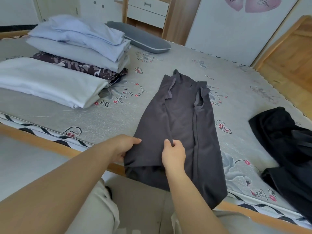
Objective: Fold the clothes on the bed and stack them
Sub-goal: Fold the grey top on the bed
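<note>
A dark grey garment [182, 115] lies lengthwise on the bed [118, 115], its sides folded inward and its near end hanging over the front edge. My left hand [125, 147] grips the garment's near left edge, thumb on top. My right hand [173, 154] pinches the folded inner edge near the middle of the same end. A stack of folded clothes [77, 48] sits at the back left: light blue pieces on top of a camouflage one. A folded white garment [49, 81] lies in front of it. A crumpled black garment [287, 149] lies at the right.
A grey pillow [140, 38] lies at the head of the bed. The wooden bed frame [50, 142] runs along the near edge. A white wardrobe [236, 27] and wooden drawers [148, 12] stand behind the bed.
</note>
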